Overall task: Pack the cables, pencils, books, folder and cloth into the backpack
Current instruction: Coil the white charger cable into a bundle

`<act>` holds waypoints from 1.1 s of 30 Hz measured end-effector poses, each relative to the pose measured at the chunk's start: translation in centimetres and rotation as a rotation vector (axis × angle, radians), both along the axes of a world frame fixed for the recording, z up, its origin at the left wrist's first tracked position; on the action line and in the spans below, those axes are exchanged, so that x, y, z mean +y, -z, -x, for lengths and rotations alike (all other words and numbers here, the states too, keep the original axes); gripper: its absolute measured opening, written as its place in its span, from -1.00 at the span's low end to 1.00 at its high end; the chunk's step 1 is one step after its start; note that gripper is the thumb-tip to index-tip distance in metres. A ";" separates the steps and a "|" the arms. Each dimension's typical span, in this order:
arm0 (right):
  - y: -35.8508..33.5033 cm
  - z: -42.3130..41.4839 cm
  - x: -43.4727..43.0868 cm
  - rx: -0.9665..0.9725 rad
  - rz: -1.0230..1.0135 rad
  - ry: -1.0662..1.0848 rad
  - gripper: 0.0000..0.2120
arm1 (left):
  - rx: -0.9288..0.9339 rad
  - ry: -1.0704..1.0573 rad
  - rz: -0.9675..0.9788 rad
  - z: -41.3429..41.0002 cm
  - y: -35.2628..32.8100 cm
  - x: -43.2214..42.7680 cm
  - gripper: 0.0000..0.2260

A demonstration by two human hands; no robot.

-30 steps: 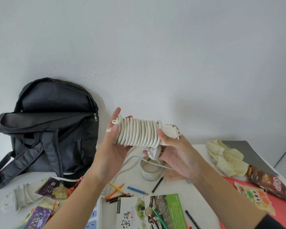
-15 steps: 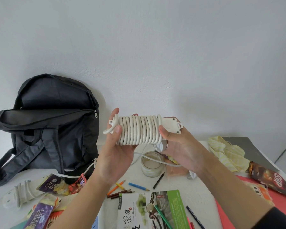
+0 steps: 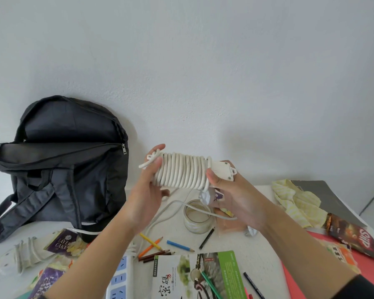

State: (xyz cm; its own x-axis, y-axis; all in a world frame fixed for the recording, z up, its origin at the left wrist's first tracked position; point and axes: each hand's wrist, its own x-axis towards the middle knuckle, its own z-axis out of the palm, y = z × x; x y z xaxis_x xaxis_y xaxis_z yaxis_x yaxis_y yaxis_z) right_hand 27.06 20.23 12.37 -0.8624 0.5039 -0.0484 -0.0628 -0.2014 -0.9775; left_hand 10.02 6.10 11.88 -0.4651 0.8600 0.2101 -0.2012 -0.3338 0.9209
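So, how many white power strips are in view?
3. The wrapped strip is held by the left hand and right hand; a second wrapped strip lies in front of the backpack; the blue-socket strip is at the bottom edge. Others may be hidden.

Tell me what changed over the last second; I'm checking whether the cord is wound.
The left hand slid its thumb onto the loose cord loop at the left end of the power strip. The right hand keeps its grip on the other end; the backpack stays open.
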 end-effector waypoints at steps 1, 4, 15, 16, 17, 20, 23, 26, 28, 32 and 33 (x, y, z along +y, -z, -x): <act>0.1 0.3 -0.1 -0.032 -0.029 0.000 -0.37 | 0.025 -0.032 0.039 0.5 0.2 -0.2 -0.62; -0.1 2.0 -0.7 -0.045 -0.038 -0.022 -0.44 | -0.018 -0.060 0.053 1.9 0.5 -1.4 -0.61; -3.2 10.5 -4.6 0.013 -0.082 -0.212 -0.48 | 0.094 -0.065 0.009 8.8 -2.1 -10.3 -0.56; -3.5 11.5 -5.1 0.049 -0.076 -0.210 -0.47 | 0.099 -0.084 0.004 9.4 -2.2 -11.3 -0.55; -3.6 12.3 -5.6 0.085 -0.065 -0.194 -0.46 | 0.101 -0.114 -0.001 9.9 -2.3 -11.8 -0.56; -3.9 15.3 -7.6 0.186 -0.015 -0.135 -0.49 | 0.093 -0.233 -0.003 11.4 -3.3 -12.9 -0.62; -3.8 18.6 -9.6 0.268 0.078 -0.101 -0.57 | 0.061 -0.324 0.010 13.3 -5.1 -13.3 -0.63; -3.6 21.0 -11.0 0.322 0.155 -0.078 -0.60 | 0.090 -0.348 0.090 15.4 -7.1 -13.5 -0.60; -3.6 22.4 -11.5 0.350 0.185 -0.065 -0.61 | 0.103 -0.328 0.171 17.2 -8.3 -13.9 -0.49; -4.0 24.6 -10.4 0.392 0.201 -0.055 -0.66 | 0.155 -0.327 0.228 21.3 -10.2 -14.4 -0.39; -4.2 25.0 -10.0 0.398 0.194 -0.045 -0.66 | 0.180 -0.362 0.244 22.1 -10.5 -14.5 -0.44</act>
